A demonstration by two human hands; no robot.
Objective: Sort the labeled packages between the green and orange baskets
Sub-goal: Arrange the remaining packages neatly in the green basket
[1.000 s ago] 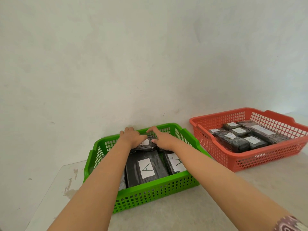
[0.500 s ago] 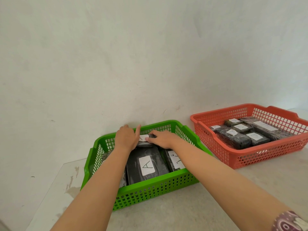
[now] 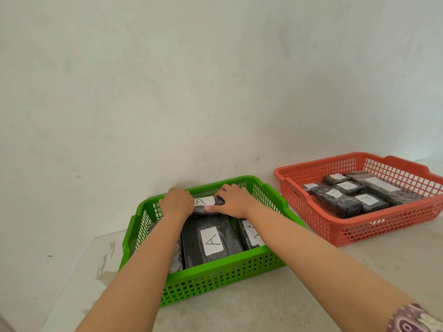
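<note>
A green basket (image 3: 225,276) sits in front of me on the pale surface. Inside it lie black wrapped packages with white labels; a large one marked A (image 3: 211,240) is in the middle and another (image 3: 251,234) lies to its right. At the basket's far end both hands grip a small black package labelled A (image 3: 205,202). My left hand (image 3: 177,203) holds its left end and my right hand (image 3: 233,203) holds its right end. The orange basket (image 3: 383,226) stands to the right with several black packages labelled B (image 3: 340,200).
A plain white wall rises directly behind both baskets. A glass sheet edge (image 3: 79,264) with stains lies on the surface left of the green basket. The pale tabletop (image 3: 299,295) stretches in front of the baskets.
Both hands have closed on the small A package at the green basket's far end, and its label has turned up into full view between them.
</note>
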